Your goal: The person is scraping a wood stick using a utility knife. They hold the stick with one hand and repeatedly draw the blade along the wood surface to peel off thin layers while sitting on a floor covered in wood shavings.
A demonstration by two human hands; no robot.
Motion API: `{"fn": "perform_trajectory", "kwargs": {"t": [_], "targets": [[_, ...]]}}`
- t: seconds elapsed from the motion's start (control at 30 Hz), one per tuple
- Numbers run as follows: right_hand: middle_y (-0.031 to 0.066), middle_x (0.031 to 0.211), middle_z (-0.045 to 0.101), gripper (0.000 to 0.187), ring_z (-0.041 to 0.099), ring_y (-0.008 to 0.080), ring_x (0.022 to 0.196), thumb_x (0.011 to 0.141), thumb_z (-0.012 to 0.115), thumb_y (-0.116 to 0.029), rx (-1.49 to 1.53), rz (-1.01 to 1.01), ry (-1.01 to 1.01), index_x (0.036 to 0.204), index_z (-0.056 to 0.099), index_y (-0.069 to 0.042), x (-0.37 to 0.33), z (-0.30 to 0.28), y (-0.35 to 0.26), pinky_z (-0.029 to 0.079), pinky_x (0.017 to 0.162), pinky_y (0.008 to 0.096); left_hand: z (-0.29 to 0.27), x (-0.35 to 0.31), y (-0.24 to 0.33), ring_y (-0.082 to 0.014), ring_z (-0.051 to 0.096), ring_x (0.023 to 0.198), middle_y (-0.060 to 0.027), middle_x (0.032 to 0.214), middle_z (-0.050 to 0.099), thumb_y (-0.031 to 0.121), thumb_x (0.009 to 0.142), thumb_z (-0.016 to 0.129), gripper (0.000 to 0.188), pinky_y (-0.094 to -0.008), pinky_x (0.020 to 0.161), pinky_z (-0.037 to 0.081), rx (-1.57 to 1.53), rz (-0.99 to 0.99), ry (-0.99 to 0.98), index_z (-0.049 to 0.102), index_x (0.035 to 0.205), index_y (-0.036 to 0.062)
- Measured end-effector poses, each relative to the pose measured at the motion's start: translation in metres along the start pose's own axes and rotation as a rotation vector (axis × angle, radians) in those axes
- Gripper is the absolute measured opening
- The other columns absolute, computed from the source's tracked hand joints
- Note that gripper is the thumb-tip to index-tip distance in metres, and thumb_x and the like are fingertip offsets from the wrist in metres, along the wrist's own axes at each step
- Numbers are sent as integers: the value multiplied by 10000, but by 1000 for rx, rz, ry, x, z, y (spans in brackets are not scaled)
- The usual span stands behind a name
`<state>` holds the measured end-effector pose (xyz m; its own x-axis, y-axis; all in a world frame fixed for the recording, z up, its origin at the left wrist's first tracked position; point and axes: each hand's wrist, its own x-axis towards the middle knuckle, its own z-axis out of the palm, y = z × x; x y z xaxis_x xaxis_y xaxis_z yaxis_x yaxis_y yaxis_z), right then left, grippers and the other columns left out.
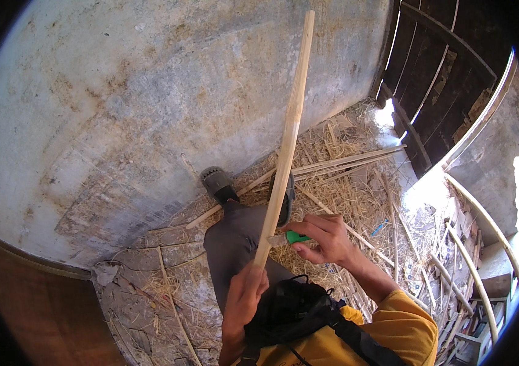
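A long, pale bamboo strip (pixel 293 116) slants up and away from my lap toward the wall. Its near end is gripped by my left hand (pixel 244 294), fingers wrapped round it. My right hand (pixel 323 240) is closed on the green handle of a knife (pixel 297 236). The knife's short blade meets the strip's right edge, a little beyond my left hand. Part of the handle is covered by my fingers. Below the strip are my legs in dark trousers, with dark clogs on my feet.
A stained plaster wall (pixel 131 116) rises ahead and left. Shavings (pixel 345 189) cover the floor, with more strips (pixel 345 162) lying on them. A dark plank door (pixel 430 73) stands at the far right. Curved poles (pixel 476 280) lean at right; a brown panel (pixel 39 305) is at lower left.
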<state>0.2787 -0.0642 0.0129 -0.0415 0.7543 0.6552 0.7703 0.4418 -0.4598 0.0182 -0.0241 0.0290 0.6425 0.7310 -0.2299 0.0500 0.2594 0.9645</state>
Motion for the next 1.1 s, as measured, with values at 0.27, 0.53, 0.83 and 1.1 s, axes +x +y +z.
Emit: {"fn": "perform_trajectory", "kwargs": {"t": [0.27,0.53,0.83,1.1], "targets": [[-9,794,635,369,656,195,595,843,842,-270,-61,-58,57,1199,823,-175,4,-3,-3,523,528,343,5,-2,-17,-133,345,617,-37,696,358,260,1185,376,383,-337,566,284,143,114,5,442,892,22],[-31,770,586,418,617,157,572,817,869,-309,-228,-143,85,1221,822,-212,7,-2,4,503,514,329,1,-2,-19,-186,359,598,-91,697,374,223,1174,387,349,-376,565,308,243,95,18,459,913,3],[-38,820,632,397,652,135,603,820,881,-330,-332,-164,113,1201,819,-233,20,1,1,526,540,291,-6,-1,-25,-212,394,598,-102,693,433,222,1175,410,340,-382,589,362,246,79,77,534,972,-20],[187,945,800,307,780,337,765,999,742,-290,-419,441,467,1165,814,-42,37,-37,78,625,708,401,-15,-22,-50,-188,390,611,-96,693,421,245,1181,393,361,-376,606,352,459,104,20,506,935,7]]}}
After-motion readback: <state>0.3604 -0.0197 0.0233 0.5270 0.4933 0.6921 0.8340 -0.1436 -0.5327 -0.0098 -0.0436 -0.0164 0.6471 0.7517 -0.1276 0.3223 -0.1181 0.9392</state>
